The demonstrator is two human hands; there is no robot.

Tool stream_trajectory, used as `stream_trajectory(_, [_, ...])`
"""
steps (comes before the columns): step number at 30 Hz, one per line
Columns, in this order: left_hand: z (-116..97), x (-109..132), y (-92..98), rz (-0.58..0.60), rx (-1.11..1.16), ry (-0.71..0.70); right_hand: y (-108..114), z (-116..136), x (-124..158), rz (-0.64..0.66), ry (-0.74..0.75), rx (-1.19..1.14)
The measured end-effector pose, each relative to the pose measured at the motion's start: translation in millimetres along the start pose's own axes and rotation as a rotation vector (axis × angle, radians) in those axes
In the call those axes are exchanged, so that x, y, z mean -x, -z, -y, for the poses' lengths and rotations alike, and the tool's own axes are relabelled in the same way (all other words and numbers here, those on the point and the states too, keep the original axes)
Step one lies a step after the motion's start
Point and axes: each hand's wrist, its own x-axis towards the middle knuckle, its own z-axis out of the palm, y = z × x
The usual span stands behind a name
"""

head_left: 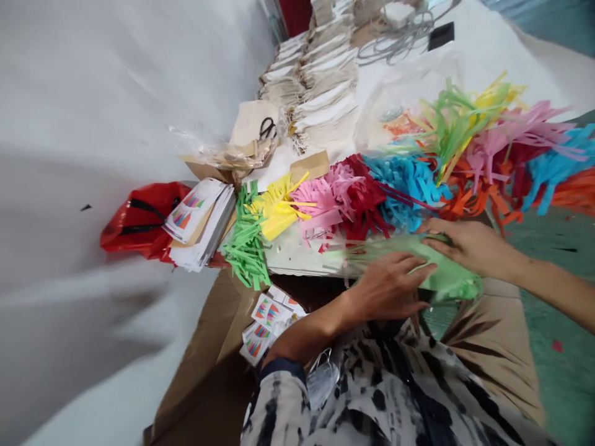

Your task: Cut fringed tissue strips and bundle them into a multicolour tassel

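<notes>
Left grip [395, 285], right grip [467, 244] at green tissue [449, 271] — coloured tassels [402, 186] beyond.

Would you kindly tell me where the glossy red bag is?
In the head view, the glossy red bag lies at left, beside stacked white printed cards.

Left grip [395, 285], right grip [467, 243], both seemingly curled

The white tabletop [292, 253] runs from the centre of the frame toward the upper right. Along its near edge lie fringed paper bunches [276, 209] in green, yellow, pink, dark red and blue. Stacked pale sheets [325, 102] and coiled grey cable [405, 38] lie at the top.
</notes>
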Motion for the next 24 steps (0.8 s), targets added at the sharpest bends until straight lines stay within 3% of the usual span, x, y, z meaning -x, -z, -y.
stream_trajectory(2, [0.1, 2.2, -23.3, -0.013, -0.068, 0.023, 7.2, 7.9, 9.8, -0.027, 0.003, 0.059])
stream_trajectory(4, [2.0, 6.8, -33.5, -0.056, -0.083, 0.054, 11.3, 22.0, 25.4, -0.064, 0.074, 0.124])
stream_trajectory(7, [3.2, 11.8, -32.9, -0.099, -0.066, 0.099, 4.9, 48.0, 54.2, -0.126, 0.218, 0.235])
stream_trajectory(10, [0.5, 13.1, -26.0, -0.114, -0.043, 0.144, -10.9, 63.2, 76.1, -0.165, 0.225, 0.317])
stream_trajectory(16, [-6.7, 15.9, -11.2, -0.157, 0.037, 0.366, -13.7, 50.7, 83.6, -0.259, 0.208, 0.299])
stream_trajectory(24, [2.1, 22.4, -7.6, -0.109, 0.066, 0.459, -0.4, 26.1, 79.7, -0.21, 0.113, 0.177])
